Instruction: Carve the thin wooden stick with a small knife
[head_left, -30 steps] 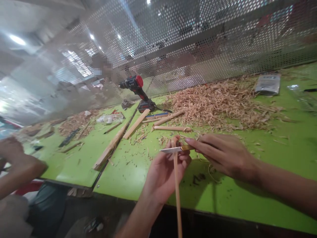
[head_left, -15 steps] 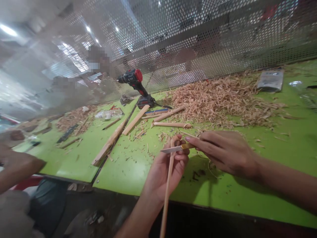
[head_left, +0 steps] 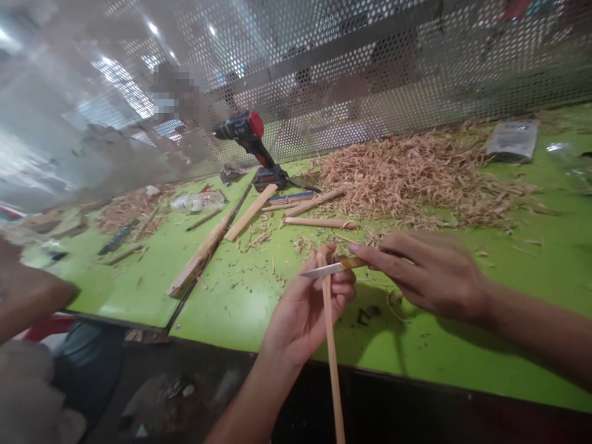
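Head view: nearest me, a long, thin wooden strip (head_left: pixel 333 357) slants down past the table's front edge, its upper end between the curled fingers of my left hand (head_left: pixel 300 324), which is turned palm up. My right hand (head_left: pixel 432 271) is closed around the yellowish handle of a small knife (head_left: pixel 322 270). The blade lies across the strip just below my left fingertips, pointing left; I cannot tell whether its edge is biting into the wood. Under both hands spreads the green tabletop (head_left: pixel 240 308), dotted with loose chips. Off to my left, another person's bare forearm (head_left: pixel 37 287) reaches in over the table.

Farther in, a thick wooden bar (head_left: pixel 197 265) lies along the dark seam between two table panels, with a flat wooden slat (head_left: pixel 251 213) just to its right. A round-edged wooden stick (head_left: pixel 321 222) rests beyond my fingers. Behind these, a black and red cordless drill (head_left: pixel 253 145) stands upright on its battery, and a big heap of curled wood shavings (head_left: pixel 402 182) sprawls to its right, beside a silvery packet (head_left: pixel 512 142). At the back rises a perforated metal screen (head_left: pixel 296 105).
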### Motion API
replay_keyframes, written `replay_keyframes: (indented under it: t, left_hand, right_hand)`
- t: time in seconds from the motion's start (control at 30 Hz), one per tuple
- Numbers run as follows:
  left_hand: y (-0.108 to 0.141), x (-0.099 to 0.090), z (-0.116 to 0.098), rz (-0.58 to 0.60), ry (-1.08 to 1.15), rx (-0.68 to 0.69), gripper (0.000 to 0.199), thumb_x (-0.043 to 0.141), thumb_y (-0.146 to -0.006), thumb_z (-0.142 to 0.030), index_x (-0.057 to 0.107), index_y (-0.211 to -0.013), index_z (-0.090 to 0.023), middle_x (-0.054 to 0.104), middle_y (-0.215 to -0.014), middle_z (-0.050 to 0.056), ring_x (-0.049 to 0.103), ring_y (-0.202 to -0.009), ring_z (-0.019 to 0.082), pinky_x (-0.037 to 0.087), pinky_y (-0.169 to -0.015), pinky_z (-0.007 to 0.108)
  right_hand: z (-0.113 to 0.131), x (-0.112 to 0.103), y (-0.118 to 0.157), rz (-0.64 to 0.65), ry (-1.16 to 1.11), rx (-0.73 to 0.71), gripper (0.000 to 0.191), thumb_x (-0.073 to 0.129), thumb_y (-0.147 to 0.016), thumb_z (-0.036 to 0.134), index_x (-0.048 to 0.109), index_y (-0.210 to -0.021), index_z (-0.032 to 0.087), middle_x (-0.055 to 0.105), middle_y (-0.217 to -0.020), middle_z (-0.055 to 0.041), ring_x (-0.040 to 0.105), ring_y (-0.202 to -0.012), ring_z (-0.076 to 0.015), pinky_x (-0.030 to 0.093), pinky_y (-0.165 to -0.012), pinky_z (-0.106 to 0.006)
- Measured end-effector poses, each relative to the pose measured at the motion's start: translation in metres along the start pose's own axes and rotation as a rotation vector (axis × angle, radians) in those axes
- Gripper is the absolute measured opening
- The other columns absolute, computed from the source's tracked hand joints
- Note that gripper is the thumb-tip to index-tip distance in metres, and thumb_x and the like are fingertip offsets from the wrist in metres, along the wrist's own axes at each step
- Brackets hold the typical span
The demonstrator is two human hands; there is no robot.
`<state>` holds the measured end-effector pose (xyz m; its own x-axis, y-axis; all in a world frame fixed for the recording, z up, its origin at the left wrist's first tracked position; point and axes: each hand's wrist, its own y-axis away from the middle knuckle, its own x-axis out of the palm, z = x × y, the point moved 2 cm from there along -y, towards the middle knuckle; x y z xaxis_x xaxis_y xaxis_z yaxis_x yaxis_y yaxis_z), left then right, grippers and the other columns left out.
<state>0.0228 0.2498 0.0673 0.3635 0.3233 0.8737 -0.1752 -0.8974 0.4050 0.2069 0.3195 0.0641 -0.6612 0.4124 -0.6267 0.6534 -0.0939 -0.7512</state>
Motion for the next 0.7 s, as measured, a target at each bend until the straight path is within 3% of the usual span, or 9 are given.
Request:
replay_keyframes:
  t: [0.23,0.5,0.7]
  left_hand:
    - [0.0032,0.0027,0.0,0.012,-0.007,0.002,0.023,0.063,-0.103,-0.014,0.074,-0.123,-0.015,0.054,-0.084,0.004,0.055,-0.069,0.009,0.05,-0.059,0.013]
    - [0.0023,0.0006,-0.0012,-0.029,-0.026,0.044,0.027,0.066,-0.103,-0.016,0.074,-0.129,-0.017,0.054,-0.086,0.005,0.053,-0.073,0.01,0.047,-0.061,0.015]
    - [0.0024,0.0012,-0.0022,-0.03,-0.015,0.066,0.027,0.054,-0.109,-0.019,0.074,-0.128,-0.017,0.053,-0.086,0.005,0.055,-0.072,0.01,0.05,-0.06,0.015]
  right_hand:
    - [-0.001,0.0011,0.0,0.015,0.005,0.008,0.053,0.042,-0.106,0.009,0.05,-0.156,0.022,0.068,-0.09,-0.0037,0.057,-0.066,-0.0178,0.04,-0.061,-0.032]
    - [0.0009,-0.0004,-0.0004,0.059,-0.041,0.101,0.047,0.045,-0.108,0.016,0.059,-0.15,0.03,0.073,-0.089,-0.0032,0.061,-0.065,-0.0178,0.044,-0.059,-0.031]
    - [-0.0004,0.0046,0.0046,-0.028,-0.099,0.136,0.043,0.05,-0.109,0.018,0.065,-0.145,0.034,0.073,-0.089,-0.0036,0.06,-0.065,-0.0178,0.041,-0.06,-0.032]
